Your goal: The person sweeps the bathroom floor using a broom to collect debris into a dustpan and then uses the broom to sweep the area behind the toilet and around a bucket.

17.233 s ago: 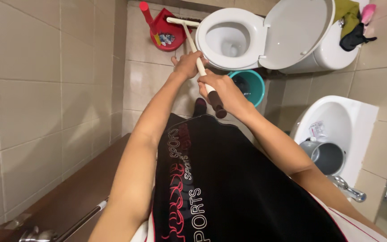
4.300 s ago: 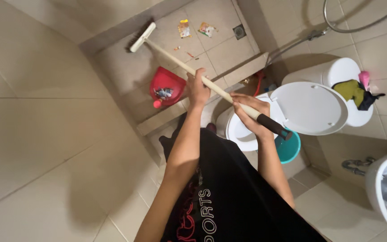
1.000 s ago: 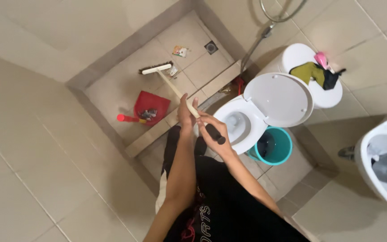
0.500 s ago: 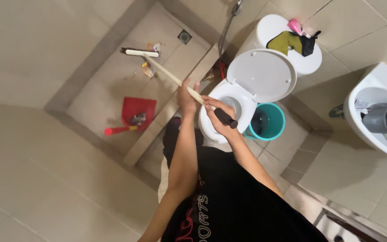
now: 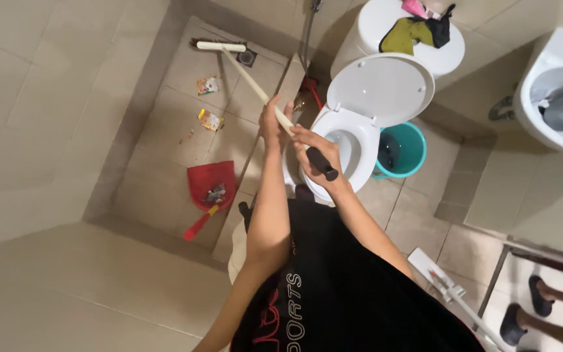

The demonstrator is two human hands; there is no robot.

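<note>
A long cream broom handle runs from a white brush head on the far shower floor back to a black grip. My left hand is wrapped round the handle midway. Just behind it, my right hand grips the handle above the black end. Two scraps of litter lie on the tiles near the brush head. A red dustpan with debris in it sits on the shower floor, left of my arms.
A white toilet with its lid up stands under my hands. A teal bucket is beside it, a sink at right. Cloths lie on the tank. A mop and another person's feet are at lower right.
The view has swung, shifting the toilet and shower floor rightward. The brush head has slid along the far tiles toward the drain. Both hands keep their hold on the handle.
</note>
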